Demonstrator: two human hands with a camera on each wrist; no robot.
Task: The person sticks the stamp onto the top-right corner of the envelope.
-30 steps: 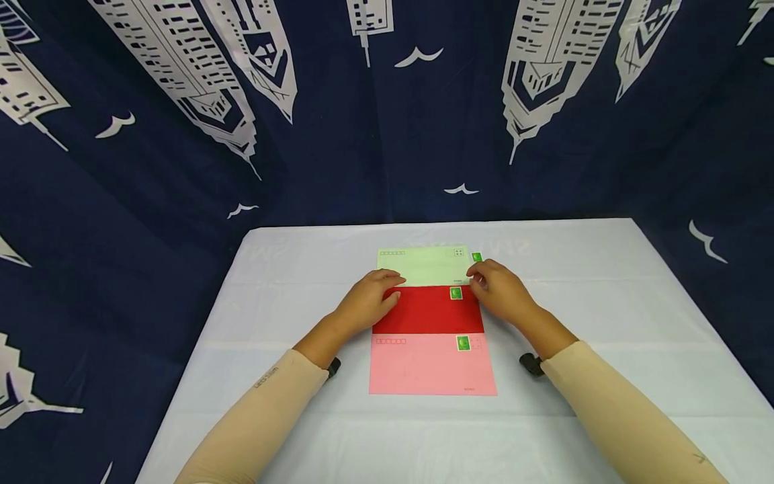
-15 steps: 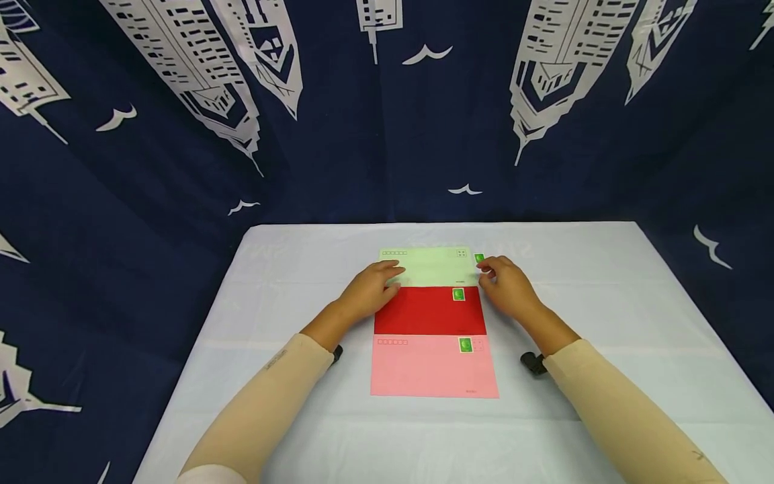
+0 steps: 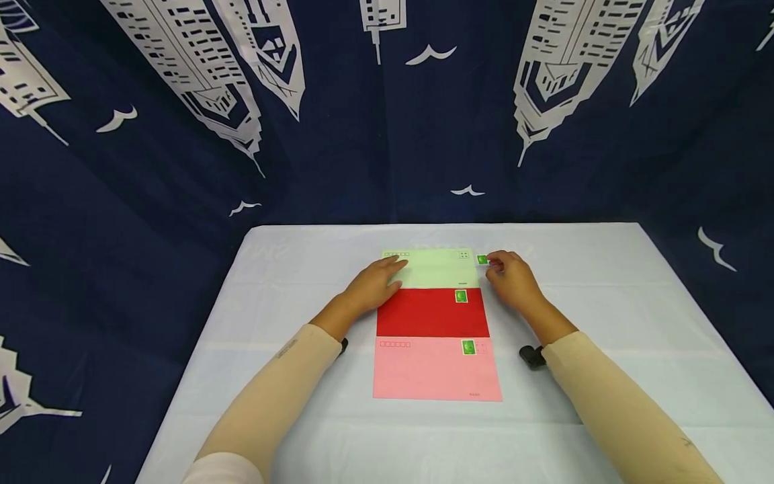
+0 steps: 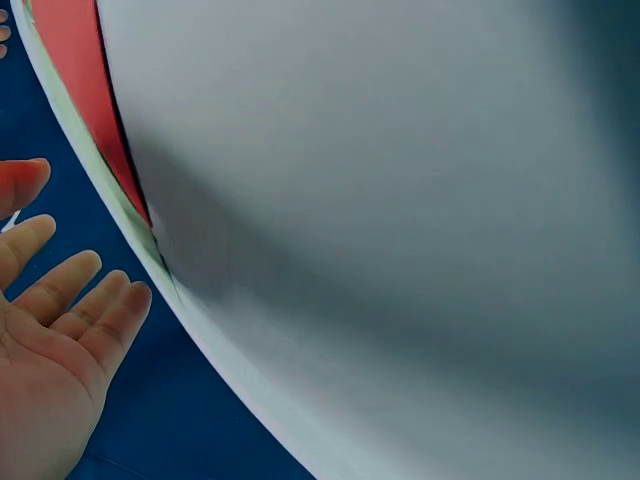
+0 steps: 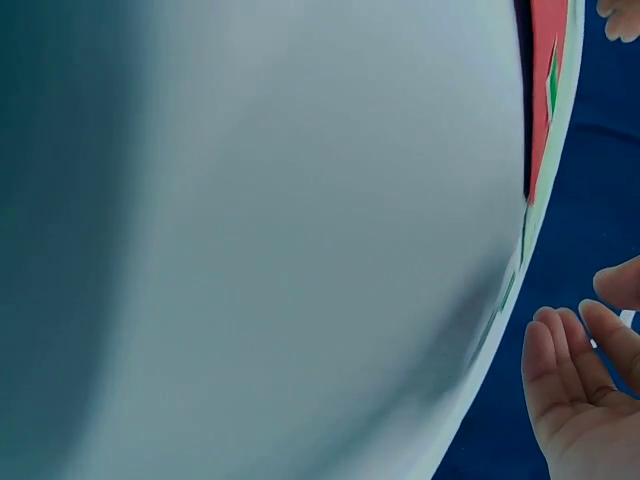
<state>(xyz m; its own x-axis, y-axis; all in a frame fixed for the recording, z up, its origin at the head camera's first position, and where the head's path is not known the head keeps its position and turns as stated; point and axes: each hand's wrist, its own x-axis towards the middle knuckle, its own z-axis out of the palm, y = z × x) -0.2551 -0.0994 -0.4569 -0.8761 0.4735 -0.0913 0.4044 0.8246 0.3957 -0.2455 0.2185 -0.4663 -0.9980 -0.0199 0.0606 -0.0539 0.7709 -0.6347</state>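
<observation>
Three envelopes lie in a column on the white table: a pale green envelope (image 3: 439,269) at the far end, a red envelope (image 3: 431,314) in the middle and a pink envelope (image 3: 437,376) nearest. My left hand (image 3: 372,284) rests at the left side of the green and red ones, its fingers extended over the green. Just off the green envelope's upper right corner lies a small green stamp (image 3: 482,259). My right hand (image 3: 512,280) is beside it, index fingertip right at the stamp's right edge. In the right wrist view, thumb and index finger stand apart.
The red envelope bears a green stamp (image 3: 461,296) near its upper right corner, and the pink envelope has another stamp (image 3: 468,347). A dark blue curtain (image 3: 387,148) with white printed buildings and birds hangs behind the white tablecloth (image 3: 580,269).
My right hand has moved right and slightly up, from the green envelope's right edge to the loose stamp's right side. My left hand has shifted a little up along the envelopes' left side.
</observation>
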